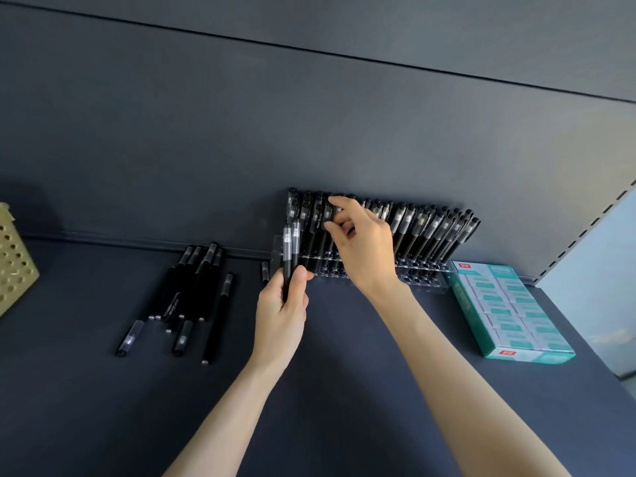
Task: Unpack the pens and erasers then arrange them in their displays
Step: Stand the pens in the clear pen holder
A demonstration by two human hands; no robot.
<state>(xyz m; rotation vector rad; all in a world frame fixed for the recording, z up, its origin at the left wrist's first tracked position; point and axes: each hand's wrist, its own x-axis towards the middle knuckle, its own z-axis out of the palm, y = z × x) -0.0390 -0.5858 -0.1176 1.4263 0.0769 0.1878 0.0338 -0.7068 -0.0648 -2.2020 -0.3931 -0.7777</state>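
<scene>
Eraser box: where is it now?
Head view, far right of the shelf: the eraser box lies flat, right next to the clear pen rack.

Head-worn wide view, forward-down, near shelf (344, 373).

You face a dark grey matte back panel (241, 132), one thin seam (344, 56) crossing it. Shelf surface (344, 401) below: same dark grey. Right edge: pale slotted upright (585, 231), light wall (602, 277) beyond. Lighting diffuse, brighter toward your right.
</scene>
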